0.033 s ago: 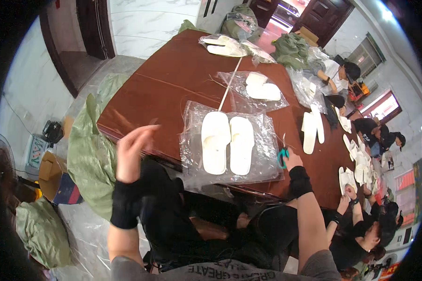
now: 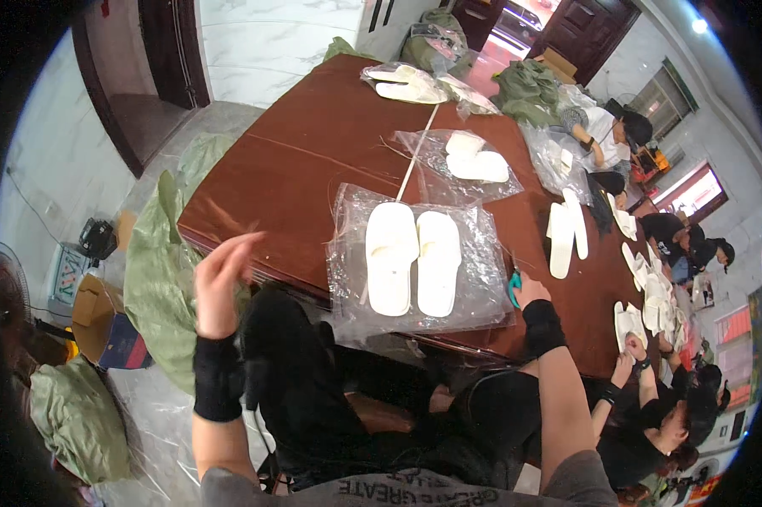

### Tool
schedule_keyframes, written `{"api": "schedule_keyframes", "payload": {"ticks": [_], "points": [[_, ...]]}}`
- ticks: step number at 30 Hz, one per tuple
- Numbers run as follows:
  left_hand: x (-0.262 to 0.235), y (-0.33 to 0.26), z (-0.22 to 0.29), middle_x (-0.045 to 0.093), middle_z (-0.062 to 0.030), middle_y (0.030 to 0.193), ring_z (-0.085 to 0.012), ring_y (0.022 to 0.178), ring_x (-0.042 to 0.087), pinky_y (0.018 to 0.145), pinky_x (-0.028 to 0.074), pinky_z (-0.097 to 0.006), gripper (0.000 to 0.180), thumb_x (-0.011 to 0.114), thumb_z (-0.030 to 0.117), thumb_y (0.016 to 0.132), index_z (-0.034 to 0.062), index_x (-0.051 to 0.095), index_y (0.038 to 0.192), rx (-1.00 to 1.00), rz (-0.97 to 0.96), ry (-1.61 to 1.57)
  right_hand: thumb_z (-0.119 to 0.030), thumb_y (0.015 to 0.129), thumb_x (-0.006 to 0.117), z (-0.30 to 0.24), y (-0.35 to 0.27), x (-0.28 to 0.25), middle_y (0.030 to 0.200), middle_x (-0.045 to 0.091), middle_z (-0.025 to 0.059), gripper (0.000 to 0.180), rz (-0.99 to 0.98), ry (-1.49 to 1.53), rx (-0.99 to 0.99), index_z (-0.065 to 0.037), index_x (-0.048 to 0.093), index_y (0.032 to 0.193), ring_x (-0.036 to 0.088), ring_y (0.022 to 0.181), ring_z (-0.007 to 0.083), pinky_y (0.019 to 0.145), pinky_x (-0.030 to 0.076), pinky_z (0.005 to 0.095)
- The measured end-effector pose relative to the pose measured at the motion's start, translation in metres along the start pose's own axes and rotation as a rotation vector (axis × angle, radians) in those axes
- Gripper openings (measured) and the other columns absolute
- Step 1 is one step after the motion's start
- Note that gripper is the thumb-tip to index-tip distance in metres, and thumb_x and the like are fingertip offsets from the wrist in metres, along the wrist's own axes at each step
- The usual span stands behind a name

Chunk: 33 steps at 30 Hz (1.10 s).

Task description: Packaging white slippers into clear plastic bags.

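Before me on the table, a pair of white open-toe slippers (image 2: 391,253) lies side by side on a clear plastic bag (image 2: 482,253). At the bag's right edge, my right hand (image 2: 533,291) is closed around scissors with teal handles (image 2: 514,289); their blades point away from me. My left hand (image 2: 220,283) is raised over the table's near left edge, apart from the slippers. Its fingers are stretched out and slightly blurred, and I see nothing in them. Black bands cover both wrists.
The brown-covered table (image 2: 288,144) carries another bagged white pair (image 2: 478,160), more slippers (image 2: 560,241) at the right, and bagged ones (image 2: 406,83) at the far end. Co-workers (image 2: 651,422) sit along the right side. A green sack (image 2: 161,287) and cardboard box (image 2: 102,317) stand at left.
My left hand has shifted a little to the left, farther from the slippers. My right hand keeps hold of the scissors, their handles slightly turned. The slippers and bag stay put.
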State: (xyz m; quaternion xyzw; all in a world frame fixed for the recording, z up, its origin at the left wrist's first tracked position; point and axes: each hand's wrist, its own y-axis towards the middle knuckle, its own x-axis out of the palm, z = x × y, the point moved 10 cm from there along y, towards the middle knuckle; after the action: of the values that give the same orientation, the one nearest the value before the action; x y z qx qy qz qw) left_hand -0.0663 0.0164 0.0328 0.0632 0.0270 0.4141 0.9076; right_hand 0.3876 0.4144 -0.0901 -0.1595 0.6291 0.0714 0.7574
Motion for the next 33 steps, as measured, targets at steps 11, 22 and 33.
{"api": "schedule_keyframes", "payload": {"ticks": [11,22,33], "points": [[0.044,-0.067,0.006,0.050,-0.0164,0.131,-0.0338,0.123,0.047,0.103,0.037,-0.043,0.045,0.070,0.003,0.073,0.0054,0.058,0.116,0.351,-0.054,0.831,-0.019,0.088,0.051,-0.168,-0.006,-0.104,0.112,0.062,0.0135,0.028,0.367,0.452,-0.651,-0.007,0.061,0.112,0.060,0.099,0.0343,0.085,0.049,0.0414],[0.188,-0.066,-0.109,0.051,-0.0162,0.109,-0.0352,0.100,0.052,0.085,0.045,-0.042,0.042,0.073,0.008,0.073,0.0034,0.054,0.110,0.157,0.024,0.580,-0.039,0.078,0.070,-0.204,0.030,-0.102,0.115,0.061,0.0199,0.047,0.003,0.396,-0.719,-0.004,0.066,0.110,0.063,0.100,0.0264,0.084,0.049,0.0369],[0.182,-0.062,-0.118,0.050,-0.0195,0.112,-0.0371,0.104,0.050,0.089,0.042,-0.043,0.051,0.066,0.002,0.076,-0.0007,0.047,0.123,0.157,0.084,0.590,-0.024,0.094,0.056,-0.096,-0.101,-0.066,0.063,0.057,0.0010,0.024,-0.266,1.479,-0.070,-0.001,0.061,0.090,0.048,0.044,0.0097,0.040,0.039,0.0227]]}}
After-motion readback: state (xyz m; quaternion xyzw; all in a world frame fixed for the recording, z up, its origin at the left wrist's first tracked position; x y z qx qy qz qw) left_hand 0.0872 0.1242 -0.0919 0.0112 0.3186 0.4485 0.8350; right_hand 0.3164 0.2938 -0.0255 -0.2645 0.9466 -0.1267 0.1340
